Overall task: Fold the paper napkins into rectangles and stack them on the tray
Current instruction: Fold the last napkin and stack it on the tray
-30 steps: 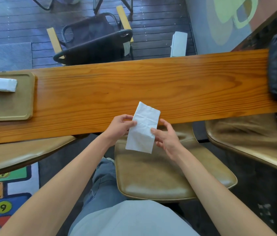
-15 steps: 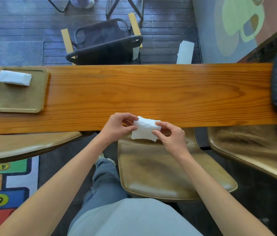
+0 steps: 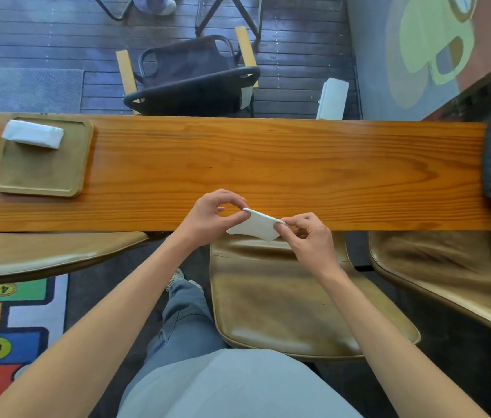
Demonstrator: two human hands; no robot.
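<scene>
From the head camera, the left hand (image 3: 214,215) and right hand (image 3: 307,236) each pinch one end of a folded napkin (image 3: 256,227), held just over the bench's (image 3: 268,164) near edge, its long axis running left to right between them. The tray (image 3: 42,173) sits at the bench's far left end, carrying a stack of folded napkins (image 3: 33,134) near its back edge. The left hand is nearer the tray, so the carry likely falls to it.
</scene>
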